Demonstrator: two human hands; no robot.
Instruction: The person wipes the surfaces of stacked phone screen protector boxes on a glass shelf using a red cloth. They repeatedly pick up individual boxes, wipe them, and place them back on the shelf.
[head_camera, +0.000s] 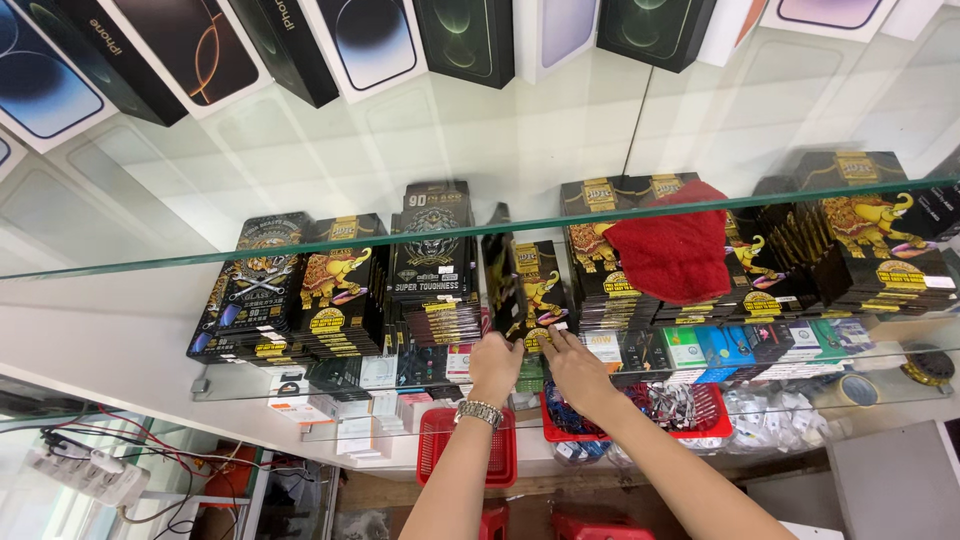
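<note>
Both my hands reach up to a glass shelf (250, 385) stacked with black flat packs printed in gold. My left hand (494, 366), with a metal wristwatch (480, 412), rests its fingers on the stack of black packs (520, 290) at the shelf's middle. My right hand (575, 368) is right beside it, fingers on the lower edge of the same stack. One pack there stands tilted on edge. Whether either hand grips a pack is hidden by the hands' backs.
A red cloth (672, 250) lies on the packs to the right. Higher glass shelf edge (300, 252) crosses in front. Phone boxes (465, 35) line the top. Red baskets (500, 450) and small white boxes (365, 420) sit below; a power strip (90, 472) lies lower left.
</note>
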